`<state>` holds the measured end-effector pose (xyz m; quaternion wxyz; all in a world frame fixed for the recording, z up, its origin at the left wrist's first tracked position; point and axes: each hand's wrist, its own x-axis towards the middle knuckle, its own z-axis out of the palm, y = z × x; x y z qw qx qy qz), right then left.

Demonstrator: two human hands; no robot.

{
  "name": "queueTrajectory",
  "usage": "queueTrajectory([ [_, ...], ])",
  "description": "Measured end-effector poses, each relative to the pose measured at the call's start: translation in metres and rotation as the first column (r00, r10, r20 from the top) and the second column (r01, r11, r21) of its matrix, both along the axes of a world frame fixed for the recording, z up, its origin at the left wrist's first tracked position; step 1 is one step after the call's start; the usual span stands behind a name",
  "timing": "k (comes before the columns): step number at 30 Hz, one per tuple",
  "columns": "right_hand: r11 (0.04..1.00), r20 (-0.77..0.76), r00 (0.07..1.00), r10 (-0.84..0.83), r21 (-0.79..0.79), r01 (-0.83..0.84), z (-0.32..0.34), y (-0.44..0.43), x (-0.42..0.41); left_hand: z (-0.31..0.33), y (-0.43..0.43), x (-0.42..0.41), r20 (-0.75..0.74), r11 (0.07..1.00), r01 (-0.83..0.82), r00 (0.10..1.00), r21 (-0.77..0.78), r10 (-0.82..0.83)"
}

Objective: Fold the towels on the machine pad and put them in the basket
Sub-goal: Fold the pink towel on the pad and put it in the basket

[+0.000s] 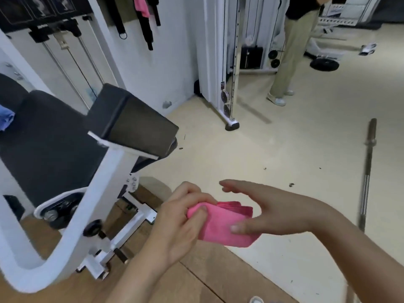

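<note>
Progress looks decent: the pink towel is folded small and held in the air just right of the machine pad. The left hand grips its left end with curled fingers, and the right hand is spread flat with its thumb resting on the cloth. I'd say it just needs dropping in the basket, which I can't see, and a bunched blue towel on the pad's far left isn't folded yet.

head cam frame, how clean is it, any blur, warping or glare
Head view: soft overall, with motion smear on the fingertips of the right hand. The wide lens splays the white cable-machine uprights. Indoor light is even, with only a dull sheen on the black pad. The folded pink towel, gripped by the left hand, reads clearly.
</note>
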<state>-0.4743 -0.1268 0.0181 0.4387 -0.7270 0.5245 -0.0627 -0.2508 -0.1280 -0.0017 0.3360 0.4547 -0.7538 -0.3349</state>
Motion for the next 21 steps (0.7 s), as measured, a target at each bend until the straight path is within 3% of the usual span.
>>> queueTrajectory([
  [4,0.989,-0.010,0.997,0.076,-0.124,-0.077,-0.006,-0.041,-0.042,0.002,-0.036,-0.063,0.001,0.999,-0.031,1.000,0.011,0.031],
  [11,0.915,-0.376,0.923,0.077,-0.342,-0.215,-0.018,-0.133,-0.103,-0.007,-0.124,-0.108,0.159,0.998,-0.027,0.987,-0.050,0.035],
  [15,0.875,-0.339,0.940,0.034,-0.445,-0.192,-0.024,-0.206,-0.126,-0.026,-0.192,-0.127,0.212,0.989,-0.119,0.968,-0.087,0.135],
  [21,0.839,-0.362,0.928,0.087,-0.476,-0.264,-0.026,-0.349,-0.137,-0.050,-0.308,-0.152,0.127,0.937,-0.340,0.929,-0.084,0.349],
])
